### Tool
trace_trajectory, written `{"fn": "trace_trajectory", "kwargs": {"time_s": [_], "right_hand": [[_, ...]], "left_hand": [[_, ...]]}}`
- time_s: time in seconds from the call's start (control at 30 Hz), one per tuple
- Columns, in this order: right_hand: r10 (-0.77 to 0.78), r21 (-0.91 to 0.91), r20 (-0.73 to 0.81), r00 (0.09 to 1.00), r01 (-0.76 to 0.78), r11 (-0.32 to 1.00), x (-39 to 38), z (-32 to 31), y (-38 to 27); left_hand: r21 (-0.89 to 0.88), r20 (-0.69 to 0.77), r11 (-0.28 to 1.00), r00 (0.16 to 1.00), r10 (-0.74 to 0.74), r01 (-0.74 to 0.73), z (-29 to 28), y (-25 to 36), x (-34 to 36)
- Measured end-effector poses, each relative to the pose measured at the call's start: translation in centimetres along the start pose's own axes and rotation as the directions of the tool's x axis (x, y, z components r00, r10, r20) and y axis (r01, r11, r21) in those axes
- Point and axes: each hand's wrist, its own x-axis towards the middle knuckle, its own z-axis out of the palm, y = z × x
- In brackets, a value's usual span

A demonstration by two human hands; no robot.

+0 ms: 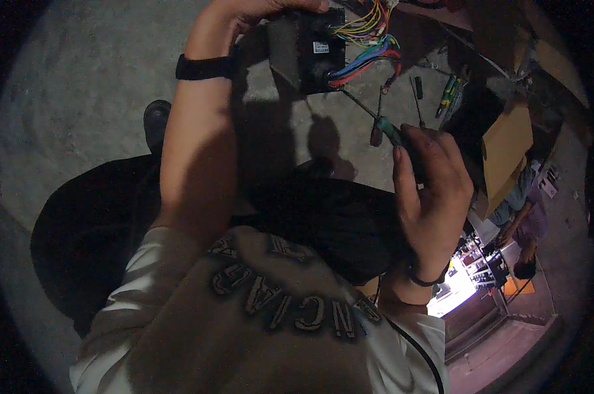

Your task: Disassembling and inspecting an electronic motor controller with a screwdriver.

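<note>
In the head view, the left hand [261, 9] reaches to the upper edge, where it is partly cut off. Its fingers are clamped on the far end of a black box [318, 69], which sits just below and to the right of that hand. A white label [320, 47] faces up from the box. From its right side, toward the right hand, come a bundle of thin multicoloured wires [370, 29] and, nearer, thicker blue and red cables [368, 62].

The right hand [439, 180] lies lower and to the right of the box, well apart from the left hand. Its thumb and fingers are together around the green handle of a screwdriver [390, 131]. The shaft runs up and left from this hand to the box's near corner; whether the tip touches cannot be told.

Beyond the right hand's fingers, green-and-yellow-handled pliers [449, 96] lie on the floor [87, 85]. Right of that hand stands a cardboard flap [507, 141]; farther right and lower is another person [530, 223].
</note>
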Motion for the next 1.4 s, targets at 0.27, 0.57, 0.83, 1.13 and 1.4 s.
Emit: {"fn": "trace_trajectory", "kwargs": {"time_s": [0.27, 0.57, 0.83, 1.13, 1.4], "right_hand": [[0.03, -0.019, -0.005, 1.0, -0.031, 0.999, -0.1, 0.3, 0.1], [-0.015, -0.008, -0.004, 1.0, 0.015, 1.0, 0.3, 0.7, 0.4], [-0.041, -0.149, 0.116, 0.992, 0.058, 0.987, -0.2, 0.7, 0.6], [-0.22, -0.364, 0.328, 0.919, 0.338, 0.868, 1.3, 0.3, 1.1], [-0.301, -0.462, 0.437, 0.848, 0.498, 0.733, 2.5, 0.7, 0.8]], "left_hand": [[0.108, -0.084, 0.992, 0.995, -0.055, 0.064, 0.7, 0.4, 0.0], [0.046, -0.037, 0.997, 0.997, -0.065, 0.066, -0.2, -0.5, 0.1], [0.119, -0.039, 0.989, 0.996, -0.085, 0.09, -0.3, -0.4, 0.4], [0.133, -0.095, 0.986, 0.991, -0.093, 0.106, 0.1, -0.2, -0.1], [0.157, -0.08, 0.985, 0.995, -0.062, 0.074, 0.2, -1.2, 0.7]]}}
